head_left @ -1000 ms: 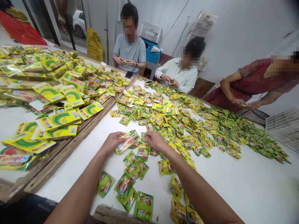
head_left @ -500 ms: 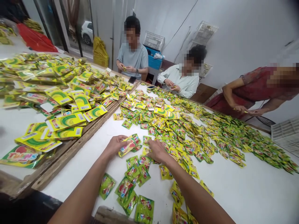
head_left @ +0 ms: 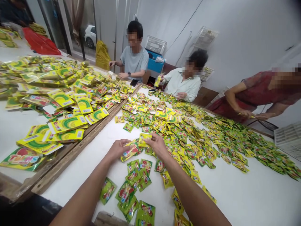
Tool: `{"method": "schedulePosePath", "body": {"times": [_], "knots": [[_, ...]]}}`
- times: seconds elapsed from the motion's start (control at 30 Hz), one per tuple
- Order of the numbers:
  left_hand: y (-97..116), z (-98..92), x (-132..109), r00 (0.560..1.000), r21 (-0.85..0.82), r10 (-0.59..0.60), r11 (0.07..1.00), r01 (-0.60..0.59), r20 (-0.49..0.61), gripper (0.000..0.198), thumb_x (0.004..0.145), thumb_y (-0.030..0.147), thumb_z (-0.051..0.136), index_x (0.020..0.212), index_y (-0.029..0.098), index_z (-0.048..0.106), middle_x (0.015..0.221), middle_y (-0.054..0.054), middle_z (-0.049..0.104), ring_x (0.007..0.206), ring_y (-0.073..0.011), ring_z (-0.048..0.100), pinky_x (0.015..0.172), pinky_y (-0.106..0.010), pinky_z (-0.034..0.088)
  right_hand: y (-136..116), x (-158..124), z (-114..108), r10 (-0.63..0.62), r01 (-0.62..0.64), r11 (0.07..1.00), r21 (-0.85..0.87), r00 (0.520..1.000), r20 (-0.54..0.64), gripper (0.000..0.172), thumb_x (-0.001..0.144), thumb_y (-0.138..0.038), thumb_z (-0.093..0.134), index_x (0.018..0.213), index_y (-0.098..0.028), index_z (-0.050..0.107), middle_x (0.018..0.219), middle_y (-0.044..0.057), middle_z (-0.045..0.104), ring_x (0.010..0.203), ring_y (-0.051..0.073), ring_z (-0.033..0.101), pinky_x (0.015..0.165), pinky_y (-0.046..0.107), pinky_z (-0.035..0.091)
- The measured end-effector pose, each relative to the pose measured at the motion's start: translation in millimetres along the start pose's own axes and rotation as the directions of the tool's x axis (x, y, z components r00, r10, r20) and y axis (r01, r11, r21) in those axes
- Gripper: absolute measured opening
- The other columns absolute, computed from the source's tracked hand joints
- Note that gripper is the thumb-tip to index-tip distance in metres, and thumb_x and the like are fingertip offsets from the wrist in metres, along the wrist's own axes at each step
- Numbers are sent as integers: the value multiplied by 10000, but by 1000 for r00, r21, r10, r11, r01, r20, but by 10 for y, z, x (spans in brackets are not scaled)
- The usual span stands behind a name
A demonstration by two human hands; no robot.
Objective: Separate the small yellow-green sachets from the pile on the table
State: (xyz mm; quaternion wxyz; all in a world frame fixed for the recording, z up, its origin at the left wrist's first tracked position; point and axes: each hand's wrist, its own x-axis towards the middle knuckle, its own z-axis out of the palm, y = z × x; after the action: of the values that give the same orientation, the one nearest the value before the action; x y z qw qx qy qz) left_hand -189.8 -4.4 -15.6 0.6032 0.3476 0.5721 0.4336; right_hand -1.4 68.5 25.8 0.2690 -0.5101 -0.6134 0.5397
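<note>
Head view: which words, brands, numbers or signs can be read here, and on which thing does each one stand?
"TUMS": on the large green and yellow pack at the near left edge of the left table.
Barcodes on the yellow packs: digits too small to read.
Small sachets near the left hand and right hand: print too blurred to read.

sachets (head_left: 188, 131) strewn on table (head_left: 246, 194), cards (head_left: 68, 122) left
</note>
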Motion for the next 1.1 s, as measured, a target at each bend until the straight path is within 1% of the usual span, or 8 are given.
{"method": "schedulePosePath", "body": {"times": [0.17, 0.4, 0.5, 0.6, 0.67, 0.83, 0.97, 1.1], "knots": [[2, -17, 2, 998, -104, -2, 995, 8, 61, 429, 598, 429, 767, 899, 138, 679, 804, -65, 726, 659, -182, 640, 626, -271, 465, 125, 110, 100, -22, 25, 985, -173, 1000, 20, 390, 586, -503, 708, 761, -160, 646, 563, -34, 494, 521, 101, 403, 500, 237, 330], [93, -33, -34, 994, -170, -54, 983, 71, 100, 456, 550, 423, 794, 875, 122, 686, 771, -63, 726, 633, -159, 627, 601, -244, 457, 47, 121, -38, 44, -23, 993, -116, 983, 177, 384, 579, -484, 716, 765, -153, 659, 579, -24, 536, 529, 114, 463, 524, 253, 392], [102, -34, -49, 991, -182, -63, 980, 84, 119, 460, 540, 416, 799, 870, 116, 690, 770, -63, 725, 632, -154, 623, 604, -242, 456, -32, 168, -57, -13, 88, 953, -291, 968, 252, 260, 643, -400, 683, 744, -160, 684, 664, 4, 600, 613, 133, 509, 600, 264, 399], [77, -25, -43, 992, -202, -58, 976, 81, 115, 471, 538, 432, 794, 864, 109, 691, 761, -68, 722, 612, -151, 613, 585, -242, 449, -113, 216, -42, -77, 204, 852, -481, 960, 271, 134, 671, -276, 659, 722, -159, 700, 768, 32, 643, 721, 154, 543, 678, 271, 389], [60, -13, -36, 993, -208, -46, 976, 68, 105, 477, 548, 443, 786, 875, 108, 690, 766, -69, 722, 616, -154, 615, 591, -246, 450, -163, 232, -14, -93, 228, 810, -541, 960, 265, 98, 669, -229, 656, 716, -159, 706, 756, 30, 643, 730, 155, 543, 686, 268, 379], [43, 25, -23, 995, -124, 4, 992, 9, 103, 456, 574, 390, 794, 942, 143, 683, 839, -50, 726, 688, -168, 632, 642, -255, 461, -208, 210, 92, -24, 133, 883, -450, 971, 239, 105, 671, -221, 644, 736, -169, 708, 653, -3, 619, 646, 133, 522, 617, 241, 367], [22, 54, -19, 996, -71, 13, 997, -6, 91, 416, 585, 399, 789, 895, 140, 693, 823, -52, 727, 692, -178, 633, 644, -265, 466, -183, 185, 119, -63, 184, 860, -476, 964, 257, 86, 623, -170, 661, 696, -169, 706, 712, 6, 636, 691, 139, 530, 666, 256, 368], [23, 80, -33, 994, -113, 21, 994, -8, 107, 395, 596, 388, 789, 904, 162, 691, 828, -38, 730, 705, -178, 642, 664, -270, 475, -204, 164, 54, 46, 81, 923, -376, 947, 318, 94, 595, -194, 664, 678, -157, 690, 605, -19, 574, 574, 105, 460, 582, 244, 347]]}}
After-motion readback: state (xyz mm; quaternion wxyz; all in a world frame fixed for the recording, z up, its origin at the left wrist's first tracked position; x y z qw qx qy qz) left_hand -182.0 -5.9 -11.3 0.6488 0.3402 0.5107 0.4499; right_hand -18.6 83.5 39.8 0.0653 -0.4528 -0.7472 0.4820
